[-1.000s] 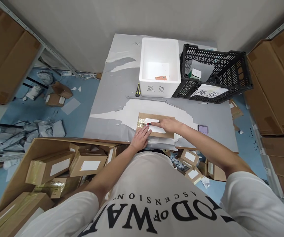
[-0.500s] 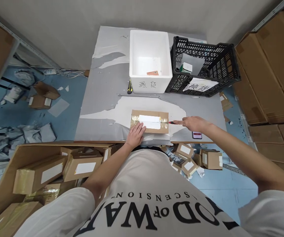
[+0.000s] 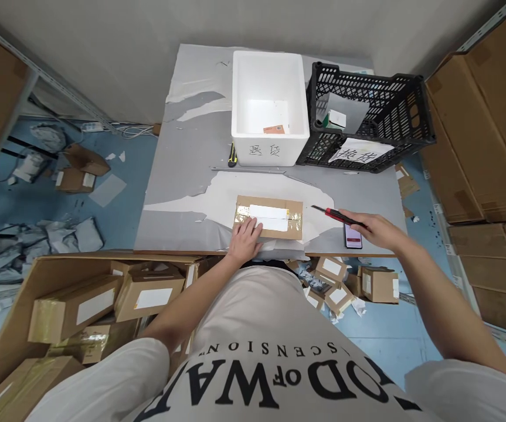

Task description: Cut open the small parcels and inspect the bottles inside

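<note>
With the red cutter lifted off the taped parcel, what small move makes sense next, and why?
Probably set the red cutter down on the table, freeing the right hand. Its tip sits clear of the parcel, right of it, while the left hand rests on the near edge.

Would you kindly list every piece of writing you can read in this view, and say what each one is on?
"OD OF WA" and "SCENSION", seen upside down and partly cut off: on the person's white shirt.
Two handwritten characters on the white foam box: not legible.
Handwritten characters on the paper sign on the black crate: not legible.
White label on the cardboard parcel: too small.
</note>
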Tool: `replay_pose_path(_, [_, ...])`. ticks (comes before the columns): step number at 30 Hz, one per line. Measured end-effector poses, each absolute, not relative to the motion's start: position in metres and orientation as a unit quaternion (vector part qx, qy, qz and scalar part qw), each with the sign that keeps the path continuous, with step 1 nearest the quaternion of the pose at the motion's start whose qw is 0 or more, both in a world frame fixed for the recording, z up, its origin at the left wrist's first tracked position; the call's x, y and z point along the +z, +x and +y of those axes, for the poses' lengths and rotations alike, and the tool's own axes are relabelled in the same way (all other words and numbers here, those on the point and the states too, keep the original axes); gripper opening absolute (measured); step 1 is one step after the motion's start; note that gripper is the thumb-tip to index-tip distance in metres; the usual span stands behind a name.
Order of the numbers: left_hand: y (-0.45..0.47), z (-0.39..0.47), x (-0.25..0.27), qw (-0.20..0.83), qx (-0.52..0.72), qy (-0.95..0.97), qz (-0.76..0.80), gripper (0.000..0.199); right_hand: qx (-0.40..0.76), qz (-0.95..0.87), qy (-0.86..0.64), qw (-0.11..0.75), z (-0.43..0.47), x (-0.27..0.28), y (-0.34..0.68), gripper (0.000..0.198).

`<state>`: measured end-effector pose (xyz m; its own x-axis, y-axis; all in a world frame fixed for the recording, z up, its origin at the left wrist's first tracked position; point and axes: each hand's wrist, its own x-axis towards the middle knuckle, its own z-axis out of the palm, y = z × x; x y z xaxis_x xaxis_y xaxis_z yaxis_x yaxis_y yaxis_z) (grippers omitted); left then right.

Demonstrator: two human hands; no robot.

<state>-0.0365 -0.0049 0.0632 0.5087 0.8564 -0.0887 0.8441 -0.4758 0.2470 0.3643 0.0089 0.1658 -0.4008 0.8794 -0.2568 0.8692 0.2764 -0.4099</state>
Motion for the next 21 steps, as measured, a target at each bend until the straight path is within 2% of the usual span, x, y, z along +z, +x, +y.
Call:
replay_pose_path(2, [-0.033,0.008,0.069,0.133,0.018,0.853,0.505,0.074,0.299,-0.735,-0.602,0.094,-0.004,0.150,0.368,0.053])
replay_pose_path(6, [-0.030,0.054,0.079,0.138,-0.012,0.867,0.479,0.132,0.402,-0.597,-0.663,0.206,-0.030,0.098,0.347,0.064])
replay_pose_path(8, [-0.030,0.076,0.081,0.156,-0.054,0.883,0.439,0.146,0.449,-0.539,-0.663,0.260,-0.039,0.075,0.330,0.067])
replay_pose_path(12, [-0.029,0.098,0.083,0.177,-0.100,0.891,0.405,0.144,0.517,-0.452,-0.649,0.327,-0.047,0.053,0.305,0.076])
replay_pose_path(21, [-0.037,0.118,0.084,0.148,-0.027,0.899,0.411,0.134,0.571,-0.387,-0.616,0.380,-0.027,0.050,0.290,0.083])
